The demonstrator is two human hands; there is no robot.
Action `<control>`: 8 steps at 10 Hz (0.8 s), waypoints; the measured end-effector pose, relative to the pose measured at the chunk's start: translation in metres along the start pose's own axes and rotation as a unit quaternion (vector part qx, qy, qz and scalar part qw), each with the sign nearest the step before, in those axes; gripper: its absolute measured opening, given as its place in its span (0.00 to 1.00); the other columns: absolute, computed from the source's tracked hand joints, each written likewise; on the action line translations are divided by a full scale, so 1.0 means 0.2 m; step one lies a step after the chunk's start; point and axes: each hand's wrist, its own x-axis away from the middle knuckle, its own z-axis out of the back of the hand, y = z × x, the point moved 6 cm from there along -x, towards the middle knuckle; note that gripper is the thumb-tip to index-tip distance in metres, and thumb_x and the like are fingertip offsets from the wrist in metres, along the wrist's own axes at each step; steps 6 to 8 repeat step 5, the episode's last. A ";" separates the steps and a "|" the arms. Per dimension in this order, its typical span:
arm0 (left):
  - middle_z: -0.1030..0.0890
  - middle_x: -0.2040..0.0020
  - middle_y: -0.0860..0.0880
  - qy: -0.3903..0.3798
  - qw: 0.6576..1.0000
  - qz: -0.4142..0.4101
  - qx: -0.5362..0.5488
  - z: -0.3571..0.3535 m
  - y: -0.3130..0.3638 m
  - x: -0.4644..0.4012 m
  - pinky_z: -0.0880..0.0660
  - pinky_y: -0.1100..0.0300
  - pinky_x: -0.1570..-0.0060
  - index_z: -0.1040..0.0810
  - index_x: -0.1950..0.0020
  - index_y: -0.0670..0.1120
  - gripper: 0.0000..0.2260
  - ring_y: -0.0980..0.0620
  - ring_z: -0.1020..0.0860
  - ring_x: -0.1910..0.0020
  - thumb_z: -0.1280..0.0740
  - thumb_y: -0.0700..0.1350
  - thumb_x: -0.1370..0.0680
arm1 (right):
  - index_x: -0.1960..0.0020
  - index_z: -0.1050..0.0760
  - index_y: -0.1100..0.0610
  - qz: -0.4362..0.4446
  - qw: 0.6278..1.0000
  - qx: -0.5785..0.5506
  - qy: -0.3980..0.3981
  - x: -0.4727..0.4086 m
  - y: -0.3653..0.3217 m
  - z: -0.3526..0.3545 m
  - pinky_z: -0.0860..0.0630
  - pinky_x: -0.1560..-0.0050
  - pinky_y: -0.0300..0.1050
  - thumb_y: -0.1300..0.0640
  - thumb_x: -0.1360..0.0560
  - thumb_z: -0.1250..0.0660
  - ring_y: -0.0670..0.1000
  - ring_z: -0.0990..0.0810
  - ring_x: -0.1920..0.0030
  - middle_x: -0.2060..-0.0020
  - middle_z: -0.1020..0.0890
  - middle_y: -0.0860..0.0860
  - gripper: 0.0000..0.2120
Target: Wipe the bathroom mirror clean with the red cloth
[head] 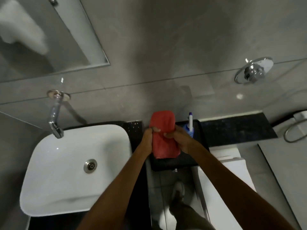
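The red cloth (163,133) hangs folded in front of me, above a black tray at the middle of the counter. My left hand (148,138) pinches its left edge. My right hand (178,138) grips its right side with curled fingers. The cloth's top end stands up past my fingers and its lower end drapes down between my wrists. The bathroom mirror (49,35) is on the wall at the upper left, well above the cloth, and a pale blurred shape is reflected in it.
A white basin (54,171) sits at the left under a chrome tap (54,120). A blue spray bottle (189,128) stands on the black tray (182,163) just right of my right hand. A chrome wall fitting (253,70) is at the upper right. The black counter (232,130) runs rightward.
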 end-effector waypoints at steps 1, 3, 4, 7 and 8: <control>0.19 0.50 0.40 0.021 0.992 0.023 -0.120 0.04 -0.12 -0.21 0.22 0.50 0.46 0.20 0.46 0.42 0.12 0.43 0.22 0.51 0.36 0.32 0.27 | 0.26 0.30 0.58 0.015 0.995 0.089 0.049 -0.14 0.12 0.13 0.24 0.33 0.60 0.70 0.26 0.28 0.60 0.19 0.37 0.39 0.18 0.57 0.30; 0.22 0.32 0.46 0.046 0.979 -0.012 -0.196 0.12 -0.33 -0.54 0.19 0.50 0.38 0.42 0.17 0.58 0.41 0.46 0.22 0.35 0.34 0.27 0.22 | 0.23 0.36 0.60 0.034 0.979 0.189 0.066 -0.43 0.38 0.23 0.25 0.42 0.42 0.70 0.25 0.29 0.56 0.22 0.37 0.34 0.23 0.60 0.33; 0.26 0.24 0.42 0.075 0.967 -0.005 -0.242 0.16 -0.42 -0.60 0.25 0.47 0.29 0.44 0.16 0.54 0.37 0.42 0.25 0.28 0.36 0.30 0.20 | 0.19 0.44 0.58 -0.029 0.950 0.307 0.048 -0.54 0.51 0.23 0.29 0.32 0.49 0.60 0.20 0.32 0.60 0.28 0.28 0.26 0.29 0.59 0.34; 0.31 0.21 0.41 0.105 0.932 -0.083 -0.337 0.13 -0.41 -0.49 0.29 0.55 0.28 0.43 0.16 0.49 0.32 0.42 0.30 0.23 0.35 0.37 0.17 | 0.18 0.46 0.60 0.024 0.899 0.430 0.076 -0.49 0.49 0.16 0.40 0.20 0.51 0.52 0.16 0.39 0.59 0.37 0.21 0.20 0.36 0.60 0.32; 0.31 0.21 0.41 0.105 0.932 -0.083 -0.337 0.13 -0.41 -0.49 0.29 0.55 0.28 0.43 0.16 0.49 0.32 0.42 0.30 0.23 0.35 0.37 0.17 | 0.18 0.46 0.60 0.024 0.899 0.430 0.076 -0.49 0.49 0.16 0.40 0.20 0.51 0.52 0.16 0.39 0.59 0.37 0.21 0.20 0.36 0.60 0.32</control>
